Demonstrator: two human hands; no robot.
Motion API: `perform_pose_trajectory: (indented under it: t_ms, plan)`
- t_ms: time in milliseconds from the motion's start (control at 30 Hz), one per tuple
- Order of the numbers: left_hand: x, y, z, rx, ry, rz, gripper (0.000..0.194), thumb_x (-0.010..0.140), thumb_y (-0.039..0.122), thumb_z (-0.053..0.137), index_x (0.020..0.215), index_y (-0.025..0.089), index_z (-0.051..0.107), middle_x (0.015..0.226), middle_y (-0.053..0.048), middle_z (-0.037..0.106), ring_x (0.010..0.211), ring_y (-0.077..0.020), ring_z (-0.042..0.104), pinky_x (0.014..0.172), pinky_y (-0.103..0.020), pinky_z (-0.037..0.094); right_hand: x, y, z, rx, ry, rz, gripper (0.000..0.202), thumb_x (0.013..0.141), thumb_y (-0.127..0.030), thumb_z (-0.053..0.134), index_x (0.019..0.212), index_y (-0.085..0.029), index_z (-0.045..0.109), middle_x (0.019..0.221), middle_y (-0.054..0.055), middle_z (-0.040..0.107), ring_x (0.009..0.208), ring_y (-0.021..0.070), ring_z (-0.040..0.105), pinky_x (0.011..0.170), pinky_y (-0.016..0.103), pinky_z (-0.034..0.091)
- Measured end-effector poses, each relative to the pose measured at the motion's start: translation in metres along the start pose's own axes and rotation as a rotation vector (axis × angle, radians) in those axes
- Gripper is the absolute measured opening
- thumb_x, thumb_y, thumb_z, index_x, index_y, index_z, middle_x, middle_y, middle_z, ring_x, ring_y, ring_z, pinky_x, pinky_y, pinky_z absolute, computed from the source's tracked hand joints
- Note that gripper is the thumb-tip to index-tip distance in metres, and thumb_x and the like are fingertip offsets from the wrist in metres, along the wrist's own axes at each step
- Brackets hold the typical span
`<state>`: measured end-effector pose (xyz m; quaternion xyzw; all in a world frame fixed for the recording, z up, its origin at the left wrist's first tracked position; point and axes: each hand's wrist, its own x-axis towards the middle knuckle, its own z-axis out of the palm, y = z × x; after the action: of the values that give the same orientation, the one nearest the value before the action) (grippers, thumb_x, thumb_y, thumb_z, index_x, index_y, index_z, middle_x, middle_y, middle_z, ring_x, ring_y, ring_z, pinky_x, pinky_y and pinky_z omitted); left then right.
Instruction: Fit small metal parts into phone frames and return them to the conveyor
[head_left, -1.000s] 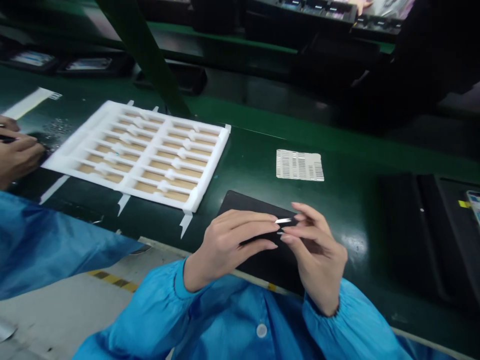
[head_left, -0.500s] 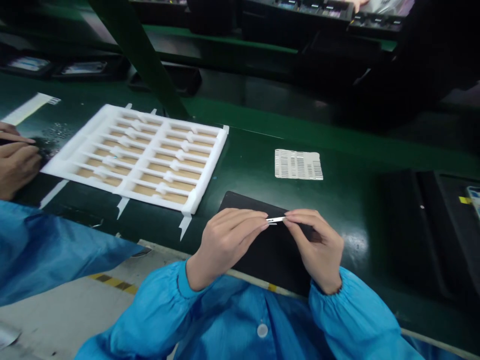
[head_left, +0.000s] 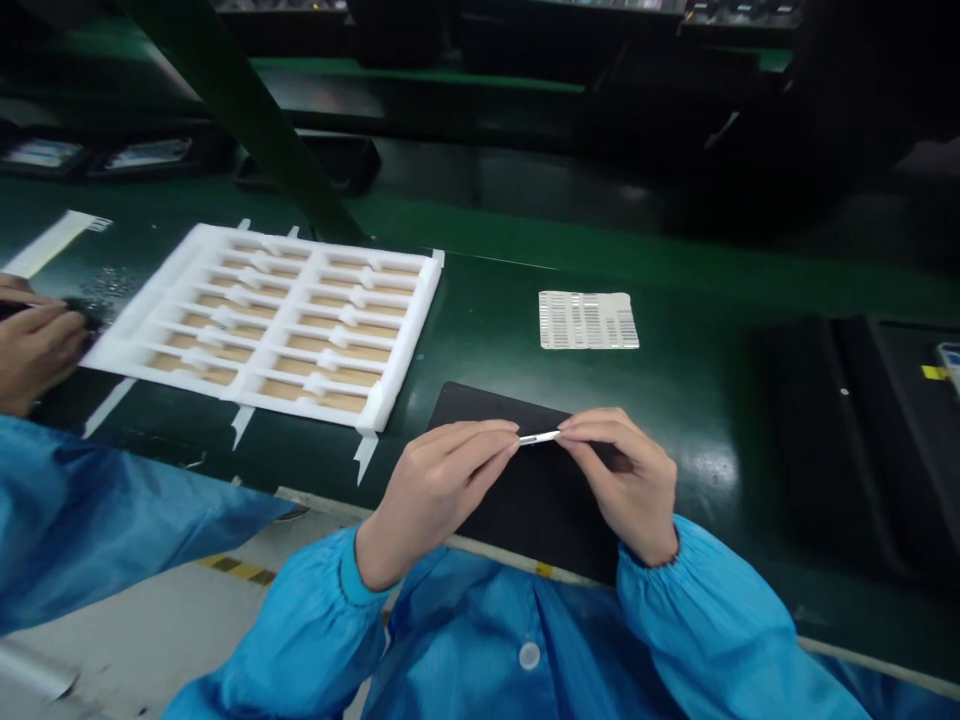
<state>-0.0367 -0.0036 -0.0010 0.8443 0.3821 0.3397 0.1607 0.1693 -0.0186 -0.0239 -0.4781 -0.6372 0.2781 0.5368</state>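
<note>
While both sets of fingertips are closed on its ends, a thin white strip (head_left: 538, 438) is held level between the left hand (head_left: 435, 485) and the right hand (head_left: 626, 480), just above a black mat (head_left: 480, 410) on the green bench (head_left: 697, 400). A white foam tray (head_left: 274, 320) of tan pieces is seen to the left, a printed label sheet (head_left: 589, 320) beyond. Another person's hand (head_left: 34, 345) is seen at the far left edge.
</note>
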Motion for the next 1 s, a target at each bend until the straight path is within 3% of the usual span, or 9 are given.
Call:
perform_pose_trajectory:
  t_ms: [133, 333, 567, 833, 1000]
  plan:
    - [0.001, 0.000, 0.000, -0.030, 0.037, 0.003, 0.015, 0.087, 0.007, 0.065, 0.101, 0.013, 0.066, 0.104, -0.008, 0.074, 0.095, -0.0161, 0.071, 0.087, -0.027, 0.060, -0.001, 0.000, 0.000, -0.022, -0.004, -0.009, 0.017, 0.088, -0.006, 0.066, 0.090, -0.022, 0.069, 0.088, 0.001, 0.069, 0.087, 0.0168, 0.065, 0.079, 0.034, 0.052]
    - [0.000, 0.001, 0.001, -0.040, 0.117, 0.001, 0.015, 0.086, 0.007, 0.067, 0.099, 0.016, 0.069, 0.101, -0.006, 0.075, 0.092, -0.0172, 0.072, 0.085, -0.029, 0.061, -0.003, -0.005, 0.006, -0.135, 0.002, -0.045, 0.015, 0.090, -0.014, 0.066, 0.102, -0.023, 0.069, 0.106, 0.006, 0.067, 0.100, 0.0204, 0.063, 0.088, 0.039, 0.051]
    - [0.000, 0.002, 0.002, -0.021, 0.160, 0.005, 0.017, 0.085, 0.005, 0.068, 0.098, 0.016, 0.069, 0.099, -0.005, 0.076, 0.091, -0.0162, 0.072, 0.083, -0.027, 0.059, -0.001, -0.015, 0.009, -0.147, -0.014, -0.044, 0.012, 0.089, -0.019, 0.068, 0.099, -0.025, 0.072, 0.111, 0.006, 0.066, 0.105, 0.0225, 0.062, 0.090, 0.041, 0.052]
    - [-0.002, 0.000, 0.003, 0.059, 0.093, 0.023, 0.015, 0.086, 0.008, 0.068, 0.099, 0.015, 0.068, 0.101, -0.006, 0.075, 0.091, -0.0160, 0.072, 0.082, -0.028, 0.058, 0.001, -0.005, 0.004, -0.086, 0.115, 0.034, 0.005, 0.089, -0.020, 0.068, 0.092, -0.023, 0.071, 0.102, 0.006, 0.068, 0.098, 0.0224, 0.065, 0.086, 0.041, 0.054]
    - [0.001, -0.001, 0.002, 0.082, 0.055, 0.033, 0.012, 0.088, 0.011, 0.066, 0.098, 0.016, 0.067, 0.102, -0.004, 0.075, 0.090, -0.0157, 0.072, 0.081, -0.028, 0.058, 0.000, -0.002, 0.004, -0.032, 0.064, 0.049, 0.005, 0.090, -0.020, 0.067, 0.091, -0.022, 0.071, 0.098, 0.006, 0.069, 0.095, 0.0218, 0.066, 0.084, 0.040, 0.056]
